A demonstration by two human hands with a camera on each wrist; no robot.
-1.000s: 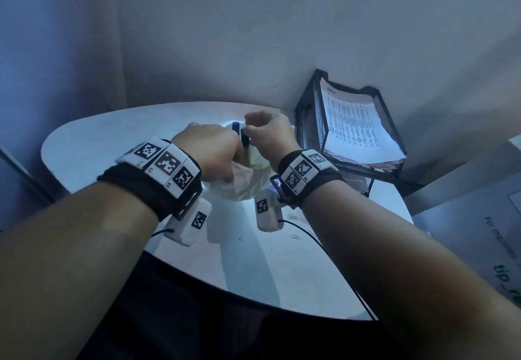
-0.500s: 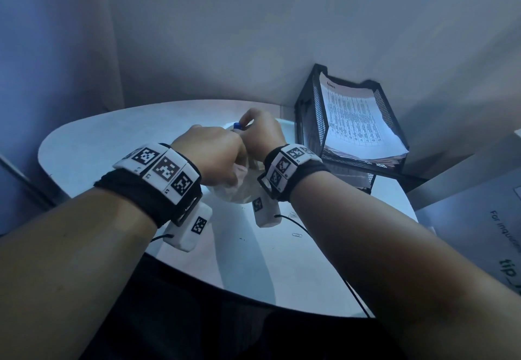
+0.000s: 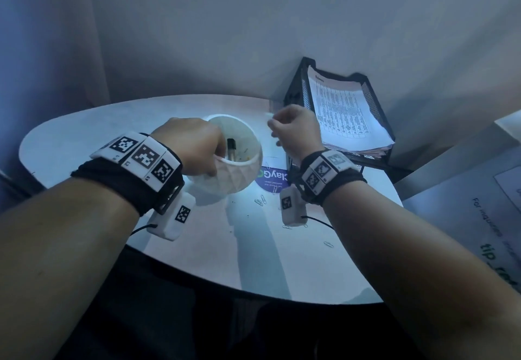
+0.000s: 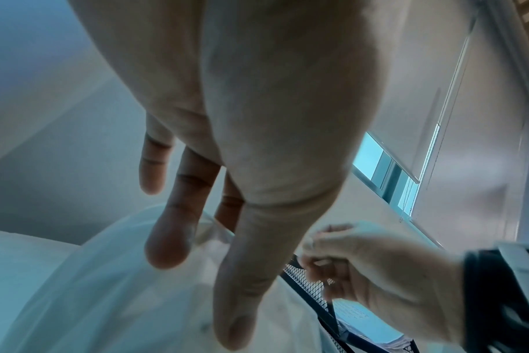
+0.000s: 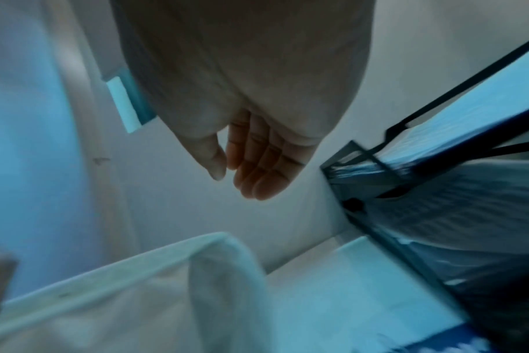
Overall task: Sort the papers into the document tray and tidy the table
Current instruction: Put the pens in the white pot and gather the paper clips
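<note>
The white round bench [image 3: 84, 139] stands in a corner of grey walls, and the black mesh document tray [image 3: 372, 97] with the printed papers [image 3: 346, 117] in it sits at its far right edge. The left hand [image 3: 194, 145] grips the near rim of a white cup [image 3: 242, 173] near the bench's middle. The right hand [image 3: 296, 131] hovers between cup and tray with loosely curled fingers, holding nothing; a few paper clips [image 3: 260, 201] lie on the bench.

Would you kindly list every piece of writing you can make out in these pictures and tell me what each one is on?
"layG", seen upside down, cut off by the cup: purple card on the table.
"tip_", cut off at the frame edge: grey panel at the right.
"For in...", the rest blurred: same panel.
Top sheet in the document tray: heading and table rows too small to read.
Wristband markers: patterns, no words.
</note>
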